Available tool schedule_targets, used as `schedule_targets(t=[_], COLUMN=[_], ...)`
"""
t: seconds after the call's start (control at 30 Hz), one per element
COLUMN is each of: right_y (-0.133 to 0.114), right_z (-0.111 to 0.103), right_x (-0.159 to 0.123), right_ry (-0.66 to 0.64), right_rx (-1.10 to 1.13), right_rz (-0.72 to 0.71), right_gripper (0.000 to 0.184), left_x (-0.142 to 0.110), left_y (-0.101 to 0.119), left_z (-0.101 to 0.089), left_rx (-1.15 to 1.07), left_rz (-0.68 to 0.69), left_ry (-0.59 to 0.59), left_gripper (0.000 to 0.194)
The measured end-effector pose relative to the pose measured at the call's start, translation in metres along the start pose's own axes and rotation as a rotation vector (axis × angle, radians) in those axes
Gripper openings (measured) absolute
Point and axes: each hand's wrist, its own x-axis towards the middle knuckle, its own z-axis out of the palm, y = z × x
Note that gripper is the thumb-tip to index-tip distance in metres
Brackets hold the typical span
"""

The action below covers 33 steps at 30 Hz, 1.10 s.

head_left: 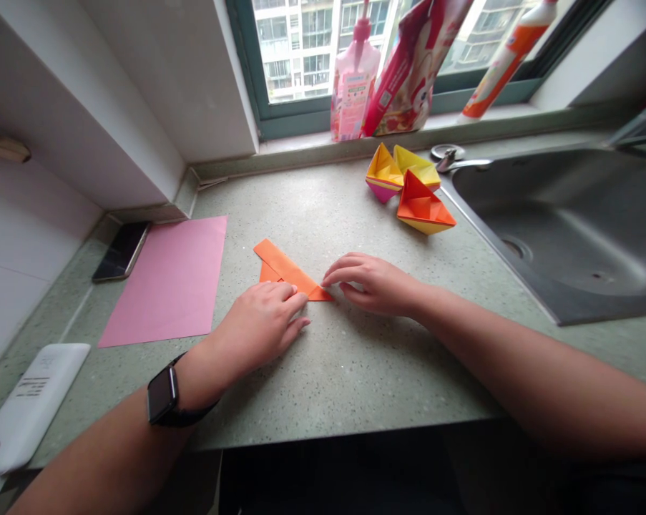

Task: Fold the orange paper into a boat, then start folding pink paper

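Note:
A folded orange paper (pixel 282 266) lies flat on the speckled grey-green counter (pixel 328 372). My left hand (pixel 261 325), with a dark watch on its wrist, rests on the paper's near edge, fingers close together and pressing down. My right hand (pixel 373 282) is curled beside the paper's right tip, fingertips pinching or pressing that corner. Farther back stand two folded paper boats, an orange and yellow one (pixel 423 207) and a yellow and pink one (pixel 385 175).
A pink sheet (pixel 169 282) lies left, with a dark phone (pixel 121 250) and a white power bank (pixel 30 408) beyond. A steel sink (pixel 574 222) fills the right. A pink soap bottle (pixel 353 82), a pouch (pixel 413 68) and an orange bottle (pixel 508 61) line the windowsill.

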Motion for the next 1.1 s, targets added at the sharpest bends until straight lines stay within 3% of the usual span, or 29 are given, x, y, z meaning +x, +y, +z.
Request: schedule_targets(t=[0.17,0.43,0.6,0.73,0.87,0.97,1.1], right_y=[0.000,0.003,0.006,0.013,0.016,0.012,0.003], right_z=[0.007,0.007,0.005,0.004,0.003,0.002,0.002], right_x=[-0.002,-0.002,-0.001,-0.003,-0.003,-0.002,-0.002], right_ry=[0.074,0.091,0.070,0.053,0.052,0.078,0.134], right_rx=[-0.072,-0.099,-0.115,-0.135,-0.145,-0.129,-0.113], right_rz=[0.031,0.018,0.022,0.050,0.070,0.063,-0.036], right_gripper=[0.029,0.020,0.017,0.017,0.016,0.012,0.009], left_x=[0.001,0.002,0.006,0.014,0.020,0.021,0.019], left_y=[0.005,0.014,0.011,-0.011,-0.049,-0.066,-0.066], left_z=[0.005,0.027,0.029,0.024,0.020,0.018,0.015], left_rx=[0.029,0.079,0.036,-0.117,-0.161,-0.226,-0.260], left_rz=[0.042,0.083,0.091,0.100,-0.026,-0.019,-0.021], left_ry=[0.016,0.097,0.155,0.239,0.331,0.241,0.167], left_gripper=[0.030,0.060,0.056,0.036,0.032,0.035,0.035])
